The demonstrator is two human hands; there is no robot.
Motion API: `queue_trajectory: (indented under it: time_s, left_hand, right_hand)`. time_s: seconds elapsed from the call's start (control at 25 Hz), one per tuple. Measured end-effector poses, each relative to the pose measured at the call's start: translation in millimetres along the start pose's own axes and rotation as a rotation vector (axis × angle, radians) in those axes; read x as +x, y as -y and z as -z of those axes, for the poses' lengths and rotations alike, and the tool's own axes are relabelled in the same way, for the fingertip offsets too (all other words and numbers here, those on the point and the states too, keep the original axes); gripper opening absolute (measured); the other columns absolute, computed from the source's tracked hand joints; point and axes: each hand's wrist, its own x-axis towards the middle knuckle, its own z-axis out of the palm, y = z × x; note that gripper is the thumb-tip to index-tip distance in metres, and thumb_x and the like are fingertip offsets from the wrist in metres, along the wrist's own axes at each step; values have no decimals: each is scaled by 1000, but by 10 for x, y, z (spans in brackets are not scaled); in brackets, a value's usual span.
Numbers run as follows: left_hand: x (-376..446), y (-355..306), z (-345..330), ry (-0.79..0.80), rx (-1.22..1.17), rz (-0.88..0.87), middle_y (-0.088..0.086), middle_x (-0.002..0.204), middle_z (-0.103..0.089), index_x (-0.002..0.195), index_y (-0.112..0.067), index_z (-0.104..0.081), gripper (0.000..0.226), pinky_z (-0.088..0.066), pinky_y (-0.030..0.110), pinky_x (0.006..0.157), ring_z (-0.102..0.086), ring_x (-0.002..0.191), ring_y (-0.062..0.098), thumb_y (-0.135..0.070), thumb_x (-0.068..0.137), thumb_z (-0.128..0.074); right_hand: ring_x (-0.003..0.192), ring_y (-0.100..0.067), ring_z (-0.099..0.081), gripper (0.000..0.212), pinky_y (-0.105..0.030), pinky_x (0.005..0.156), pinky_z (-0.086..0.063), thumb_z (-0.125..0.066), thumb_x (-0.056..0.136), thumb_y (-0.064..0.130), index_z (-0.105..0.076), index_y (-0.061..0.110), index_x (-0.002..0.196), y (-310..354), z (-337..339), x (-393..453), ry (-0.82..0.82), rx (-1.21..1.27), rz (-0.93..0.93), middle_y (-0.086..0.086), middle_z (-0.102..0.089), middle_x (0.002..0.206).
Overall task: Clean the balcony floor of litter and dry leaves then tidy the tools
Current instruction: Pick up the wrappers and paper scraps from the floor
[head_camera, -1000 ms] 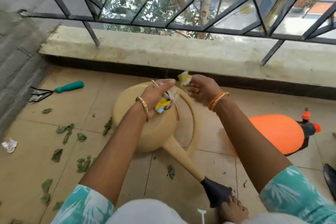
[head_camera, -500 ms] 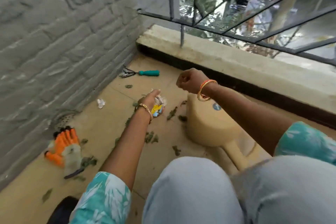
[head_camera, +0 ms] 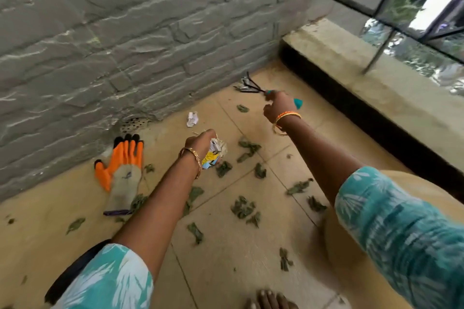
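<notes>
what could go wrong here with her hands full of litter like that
The left hand already grips a bulging wad of wrappers; reaching for more could spill bits back onto the floor. The right hand is bare and moving toward the hand rake, whose prongs could scratch it, while the glove lies unused. The crumpled paper near the drain could wash or blow in.

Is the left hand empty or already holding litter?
Holding litter: the left hand grips a wad of crumpled wrappers.

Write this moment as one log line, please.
left hand: grips paper scraps | right hand: over hand rake | floor: leaves, glove
</notes>
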Motion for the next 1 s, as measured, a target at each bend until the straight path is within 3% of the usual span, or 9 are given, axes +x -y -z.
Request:
queue_trajectory:
  time_s: [0.08,0.2,0.32,0.48,0.56,0.64,0.76,0.88,1.0]
  left_hand:
    - [225,33,66,-21,-11,8,16,80,-63,96,0,-63,34,-52,29,51,-59,40,23,-27,75,-66]
    - [431,79,72,-14,12,11,14,73,-62,90,1,-63,32,-53,31,53,-59,40,24,-27,75,-66]
    - [544,68,6,-28,18,32,15,83,-68,89,-1,-65,48,-59,46,71,-66,63,30,-37,58,-70]
    - [696,26,-105,-24,48,26,15,85,-66,85,-5,-62,37,-57,32,53,-64,66,30,-36,67,-70]
    - [763,-12,-152,-13,47,30,17,95,-67,96,-4,-63,52,-58,41,71,-66,80,34,-41,61,-70]
    - [892,5,-201,21,19,13,20,103,-67,107,-2,-63,72,-56,50,79,-67,85,37,-44,49,-71]
    - [857,-76,-296,56,13,8,17,90,-68,95,-1,-62,48,-58,42,67,-66,65,30,-35,62,-70]
    - [885,-103,-360,38,34,-12,19,98,-67,98,-2,-62,66,-57,51,77,-67,82,37,-43,47,-71]
    - [1172,-6,-353,43,48,-18,21,104,-67,107,-4,-61,87,-53,57,84,-65,93,42,-49,32,-66]
  right_hand:
    - [128,-33,-34,49,-43,103,-34,-54,82,6,-46,10,130,-207,-182,313,19,-161,-35,-17,-42,135]
    - [132,-35,-27,53,-52,107,-24,-51,86,9,-34,9,137,-485,-374,565,11,-271,-82,-17,-32,142]
    - [120,-37,-41,34,-51,103,-30,-44,95,18,-47,7,127,-583,-468,700,-118,-308,-88,-20,-45,129]
    - [115,-33,-42,29,-42,99,-37,-50,93,10,-56,4,120,-615,-474,608,-214,-109,-124,-19,-46,124]
    - [116,-32,-41,29,-41,100,-38,-51,91,8,-55,3,120,-626,-510,478,-263,-119,-99,-18,-45,126]
    - [116,-32,-41,36,-44,99,-38,-47,94,23,-51,3,123,-566,-592,369,-256,-112,-99,-18,-44,128]
    - [116,-31,-42,56,-46,96,-38,-49,89,50,-44,11,129,-295,-724,347,-199,-101,-45,-14,-43,129]
    - [118,-36,-41,43,-47,93,-43,-56,90,31,-46,15,129,-202,-806,411,-69,-133,6,-16,-37,130]
    - [115,-39,-42,33,-46,91,-44,-48,93,13,-53,12,125,-330,-780,457,-111,-66,-116,-19,-39,127]
